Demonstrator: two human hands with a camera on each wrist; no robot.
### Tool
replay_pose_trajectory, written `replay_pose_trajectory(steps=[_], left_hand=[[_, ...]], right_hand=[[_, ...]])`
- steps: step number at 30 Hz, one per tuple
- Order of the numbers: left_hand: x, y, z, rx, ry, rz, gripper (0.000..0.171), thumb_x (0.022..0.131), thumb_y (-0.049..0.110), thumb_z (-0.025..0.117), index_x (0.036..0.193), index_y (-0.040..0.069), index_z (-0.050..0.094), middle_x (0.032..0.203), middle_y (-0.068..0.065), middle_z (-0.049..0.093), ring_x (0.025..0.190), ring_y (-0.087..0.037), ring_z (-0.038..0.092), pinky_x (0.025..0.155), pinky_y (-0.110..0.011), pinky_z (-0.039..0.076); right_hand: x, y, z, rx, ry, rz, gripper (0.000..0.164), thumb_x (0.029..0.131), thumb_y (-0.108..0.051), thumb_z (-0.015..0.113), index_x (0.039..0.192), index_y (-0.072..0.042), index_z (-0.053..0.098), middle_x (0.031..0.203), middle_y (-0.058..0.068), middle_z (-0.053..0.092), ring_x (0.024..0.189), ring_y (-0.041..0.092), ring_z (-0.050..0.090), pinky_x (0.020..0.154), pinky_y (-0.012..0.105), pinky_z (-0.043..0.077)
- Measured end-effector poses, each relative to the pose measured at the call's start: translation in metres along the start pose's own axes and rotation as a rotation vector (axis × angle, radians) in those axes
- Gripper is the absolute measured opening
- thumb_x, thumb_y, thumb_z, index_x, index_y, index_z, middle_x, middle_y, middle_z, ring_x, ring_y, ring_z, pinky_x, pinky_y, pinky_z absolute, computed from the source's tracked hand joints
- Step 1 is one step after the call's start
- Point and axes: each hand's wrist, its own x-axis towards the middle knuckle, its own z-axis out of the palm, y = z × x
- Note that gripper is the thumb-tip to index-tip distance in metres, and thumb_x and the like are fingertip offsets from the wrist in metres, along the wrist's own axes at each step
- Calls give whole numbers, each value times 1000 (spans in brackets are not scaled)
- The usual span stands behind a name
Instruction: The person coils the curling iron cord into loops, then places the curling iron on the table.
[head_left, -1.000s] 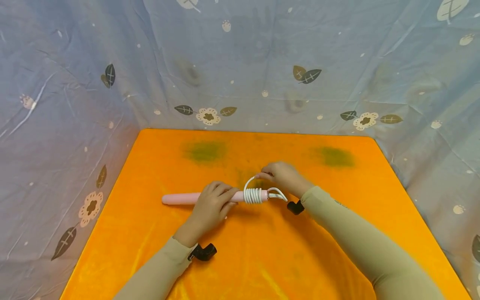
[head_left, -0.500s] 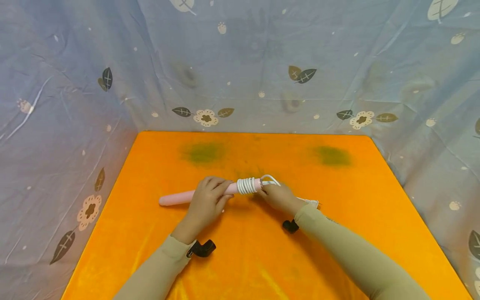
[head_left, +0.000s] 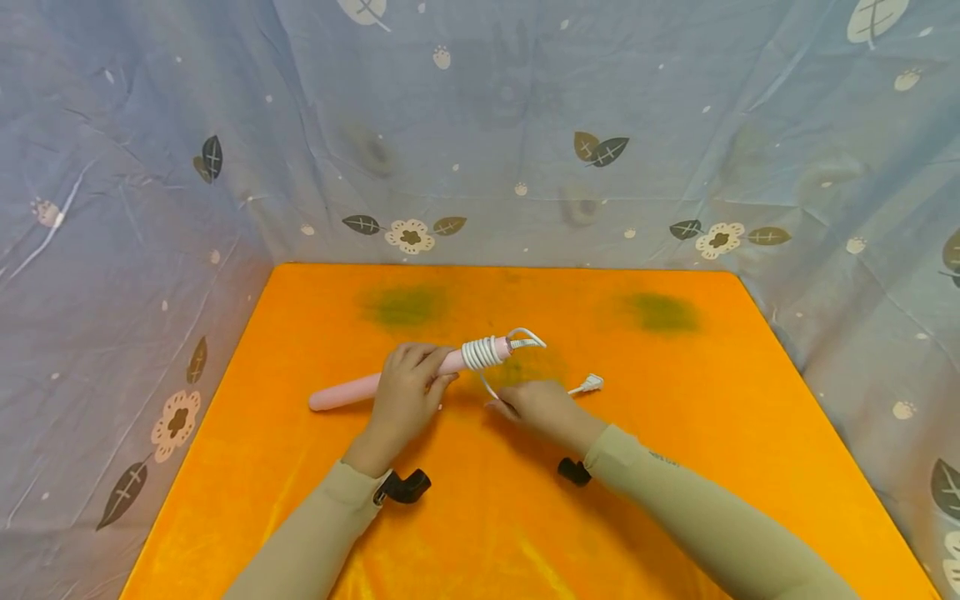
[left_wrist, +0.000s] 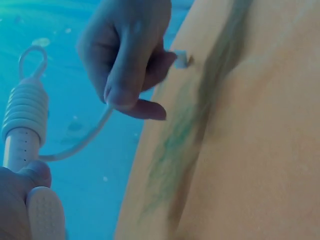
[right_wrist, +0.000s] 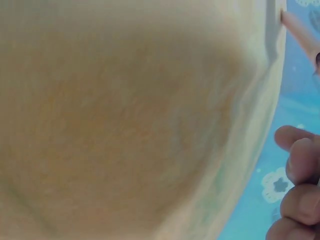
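A pink curling iron (head_left: 345, 392) slants over the table, its right end higher. My left hand (head_left: 405, 387) grips it around the middle. Several turns of white cord (head_left: 482, 352) wrap the handle's right part, and a small loop stands out past the end. Below the coil, my right hand (head_left: 546, 408) pinches the cord's free length; in the left wrist view the cord (left_wrist: 82, 145) runs in a curve to those fingers. Beyond that hand, the white plug (head_left: 592, 382) sticks out to the right. Only curled fingers (right_wrist: 300, 200) show in the right wrist view.
An orange cloth (head_left: 465, 533) with greenish smudges covers the table. Blue-grey curtains (head_left: 480, 108) with leaf and flower prints enclose its back and sides. A black wrist mount (head_left: 405, 486) sits at my left cuff, another (head_left: 573, 472) at my right.
The right hand has brought the cord from above the iron down to below it, around the handle. The iron's right end has risen and shifted left. The plug now shows right of the hand.
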Motion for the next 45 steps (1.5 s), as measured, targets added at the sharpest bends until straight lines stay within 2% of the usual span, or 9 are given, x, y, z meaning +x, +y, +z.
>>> replay_pose_trajectory(steps=[7,12,18,23,28,33,35,38,45], left_hand=[[-1,-2,1,11,-15,-8,39,83,20,78,119,8,68,108,-9,63,103,-32,52,90,-48,41],[-2,-5,5,24,-37,-3,39,82,19,79,118,8,68,107,-8,63,101,-31,53,87,-46,42],[-5,-11,9,66,-64,-2,36,83,19,79,116,9,69,105,-8,63,100,-31,54,86,-46,43],[-8,-14,12,104,-123,-13,33,84,19,77,115,10,69,105,-8,64,100,-31,54,85,-46,43],[-12,-11,14,156,-207,13,33,84,19,77,115,11,69,106,-8,64,102,-32,55,84,-47,45],[-18,-6,15,190,-268,82,33,84,20,78,114,10,69,105,-8,64,102,-32,56,86,-46,46],[-20,-4,16,196,-282,100,32,84,21,78,113,10,69,105,-8,64,101,-31,56,86,-46,45],[-22,0,15,195,-301,121,31,86,21,76,114,10,69,105,-7,63,101,-30,55,86,-45,45],[-25,6,14,175,-305,177,33,88,23,74,118,11,68,106,-5,62,102,-27,55,85,-43,45]], right_hand=[[-1,-20,-12,-192,41,-102,31,90,-27,70,74,-13,47,54,-6,30,43,8,31,38,25,30],[0,-33,-25,-173,21,-136,28,92,-24,68,76,-13,48,57,-8,34,45,6,31,40,23,29],[4,-42,-40,-112,13,-144,27,93,-22,66,78,-13,47,57,-7,29,46,6,28,42,21,24],[11,-47,-48,-98,17,-173,20,94,-21,66,81,-12,54,59,-6,37,48,6,34,45,21,30],[21,-43,-63,-167,21,-212,17,92,-25,69,82,-13,60,66,-4,54,51,8,44,49,24,41],[32,-37,-84,-223,-2,-261,22,89,-29,72,77,-15,60,62,-5,43,48,8,35,44,20,32],[37,-35,-89,-259,10,-300,24,88,-32,72,76,-15,59,61,-4,40,49,8,36,44,20,33],[43,-32,-95,-301,33,-340,24,88,-34,71,78,-15,61,65,-5,45,53,8,42,47,19,39],[57,-8,-96,-214,65,-287,27,86,-36,71,78,-15,57,68,-5,45,54,7,42,48,18,39]])
